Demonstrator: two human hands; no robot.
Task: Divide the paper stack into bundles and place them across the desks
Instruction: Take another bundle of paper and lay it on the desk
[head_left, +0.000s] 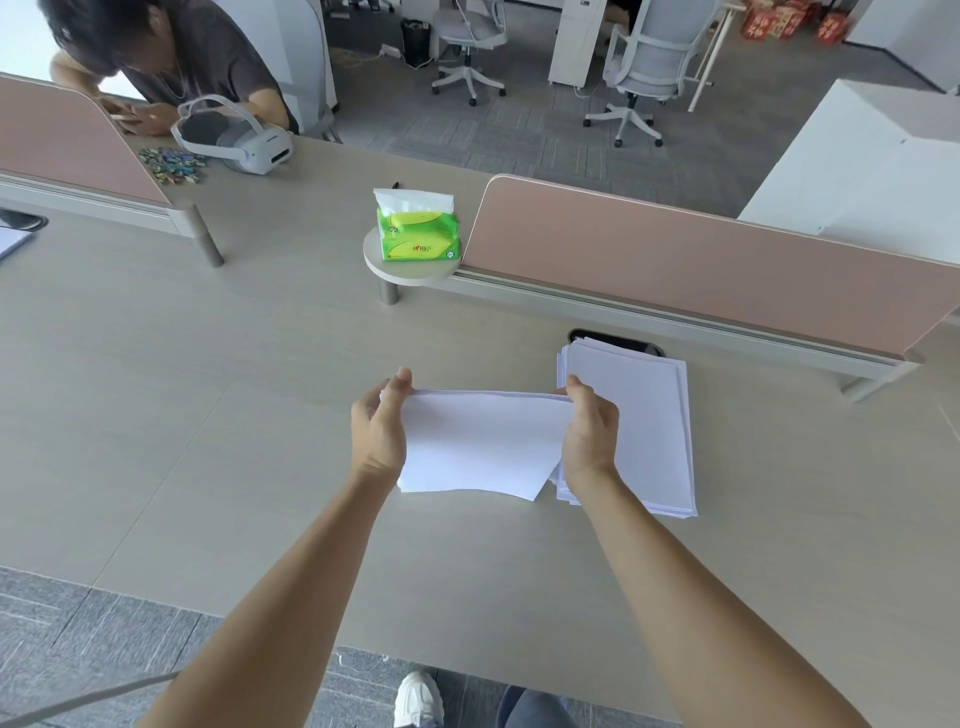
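Note:
A thin bundle of white paper (480, 444) is held just above the light wood desk (208, 415) in the middle of the view. My left hand (379, 426) grips its left edge, thumb on top. My right hand (589, 428) grips its right edge. The sheets sag a little between the hands, and the near corner hangs down toward the desk. To the right lies the paper stack (644, 426), flat on the desk, its left side partly hidden by my right hand and the bundle.
A pink divider panel (701, 260) runs behind the stack, another (67, 140) at far left. A green tissue pack (418, 231) sits on a small round shelf. A white headset (244, 140) and small coloured pieces (171, 161) lie by a seated person (171, 57). Office chairs stand beyond.

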